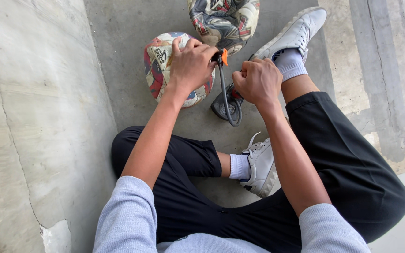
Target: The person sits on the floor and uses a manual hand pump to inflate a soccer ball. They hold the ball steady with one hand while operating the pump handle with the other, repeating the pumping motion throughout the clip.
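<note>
— Where was the ball?

— The scuffed, multicoloured leather ball (pixel 165 70) lay on the grey concrete floor (pixel 127 28), beside my knee. My left hand (pixel 191 65) was spread over it, gripping its top.

— And the other hand?

— My right hand (pixel 258 80) was clenched in a fist around the pump's handle, the black hose (pixel 225 100) with its orange tip (pixel 224 56) reaching the ball. A second patterned ball (pixel 223 21) sat just behind.

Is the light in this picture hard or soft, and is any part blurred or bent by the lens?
Head view: soft, even daylight, only faint shadows under the left hand on the ball and under the right hand; no glare; hands, hose and concrete floor look sharp; wide lens bends the wall edges.
</note>
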